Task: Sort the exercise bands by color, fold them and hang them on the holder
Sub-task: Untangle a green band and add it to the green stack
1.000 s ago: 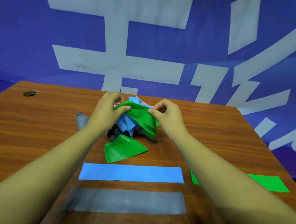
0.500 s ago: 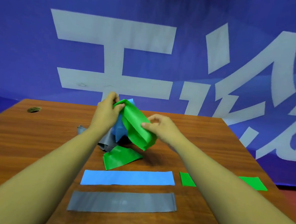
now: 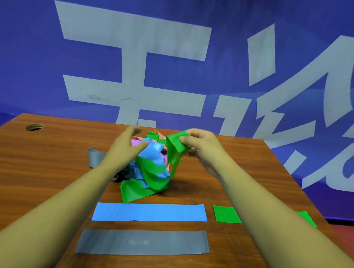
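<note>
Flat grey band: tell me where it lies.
In the head view the flat grey band lies near-centre on the table, just nearer the person than the flat blue band.

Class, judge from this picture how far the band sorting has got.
Done: blue band, grey band and flat green band laid out in front. In hand: the right hand pinches a lifted green band from the pile. Left: that tangled pile, then folding and hanging.

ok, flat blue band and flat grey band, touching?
Apart. Head view shows a strip of bare table between the flat blue band and the flat grey band along their whole length.
</note>
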A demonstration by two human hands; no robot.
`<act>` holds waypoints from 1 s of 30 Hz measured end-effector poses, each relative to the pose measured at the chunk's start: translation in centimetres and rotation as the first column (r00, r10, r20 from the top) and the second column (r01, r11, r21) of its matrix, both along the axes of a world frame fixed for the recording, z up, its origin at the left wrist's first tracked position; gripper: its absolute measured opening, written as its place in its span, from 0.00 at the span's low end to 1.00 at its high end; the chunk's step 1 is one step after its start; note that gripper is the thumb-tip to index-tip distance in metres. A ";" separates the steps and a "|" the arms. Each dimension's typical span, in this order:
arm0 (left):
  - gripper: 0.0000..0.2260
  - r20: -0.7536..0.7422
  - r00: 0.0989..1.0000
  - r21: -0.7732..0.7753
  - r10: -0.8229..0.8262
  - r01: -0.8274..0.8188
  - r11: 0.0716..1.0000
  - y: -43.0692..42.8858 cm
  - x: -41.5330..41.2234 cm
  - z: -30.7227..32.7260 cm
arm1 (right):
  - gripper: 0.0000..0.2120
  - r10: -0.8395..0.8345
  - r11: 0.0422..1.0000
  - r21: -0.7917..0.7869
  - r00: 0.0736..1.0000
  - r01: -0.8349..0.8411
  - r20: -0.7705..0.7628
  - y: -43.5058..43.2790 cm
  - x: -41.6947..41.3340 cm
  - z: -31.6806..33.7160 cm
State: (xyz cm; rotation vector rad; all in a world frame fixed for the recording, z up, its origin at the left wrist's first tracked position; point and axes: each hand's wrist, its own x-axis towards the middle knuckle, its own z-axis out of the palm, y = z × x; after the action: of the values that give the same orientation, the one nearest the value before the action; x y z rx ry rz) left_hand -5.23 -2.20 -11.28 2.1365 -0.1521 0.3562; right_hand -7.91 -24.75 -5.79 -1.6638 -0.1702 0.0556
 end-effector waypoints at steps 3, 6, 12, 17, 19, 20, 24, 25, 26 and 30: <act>0.13 0.089 0.949 -0.237 -0.304 0.316 0.919 -2.7 -1.9 2.8 | 0.04 -0.008 0.997 0.081 1.000 0.008 -0.003 0.8 0.2 2.1; 0.16 0.164 0.903 -0.336 -0.397 0.429 0.838 -4.5 -2.6 4.9 | 0.10 0.001 0.995 0.103 1.000 0.000 -0.004 0.8 0.0 4.4; 0.05 0.228 0.940 -0.303 -0.253 0.316 0.899 -6.4 -2.6 9.1 | 0.13 0.015 0.985 0.171 0.997 -0.027 0.074 -0.5 -1.2 8.1; 0.02 0.348 0.921 -0.237 -0.173 0.265 0.935 -7.4 -3.9 11.3 | 0.09 0.060 0.984 0.163 0.995 -0.073 0.083 -1.8 -2.8 9.5; 0.01 0.357 0.922 -0.250 -0.147 0.246 0.936 -7.6 -4.4 11.6 | 0.02 0.031 0.994 0.105 0.999 -0.034 0.033 -2.1 -3.6 9.6; 0.01 0.349 0.926 -0.253 -0.142 0.238 0.938 -7.7 -4.7 11.7 | 0.02 0.004 0.999 0.040 1.000 -0.005 0.014 -2.3 -4.0 9.6; 0.03 0.321 0.935 -0.258 -0.153 0.242 0.935 -8.1 -6.2 11.9 | 0.14 -0.166 0.962 -0.199 0.980 0.185 0.107 -3.1 -5.0 9.4; 0.03 0.317 0.934 -0.261 -0.164 0.253 0.932 -8.2 -6.5 12.0 | 0.16 -0.175 0.956 -0.212 0.973 0.204 0.149 -3.2 -5.2 9.4; 0.03 0.309 0.933 -0.269 -0.185 0.272 0.924 -8.3 -6.8 11.9 | 0.16 -0.151 0.954 -0.230 0.971 0.192 0.183 -3.2 -5.4 9.5; 0.04 0.287 0.924 -0.260 -0.252 0.328 0.908 -8.8 -7.6 11.7 | 0.05 -0.002 0.954 -0.292 0.971 0.074 0.238 -3.3 -6.3 10.0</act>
State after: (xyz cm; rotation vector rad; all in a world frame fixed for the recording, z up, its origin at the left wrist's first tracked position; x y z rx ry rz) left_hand -12.84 -10.97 0.43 1.7264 -0.5248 0.4377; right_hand -14.22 -28.10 4.17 -1.9750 -0.3218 -0.1541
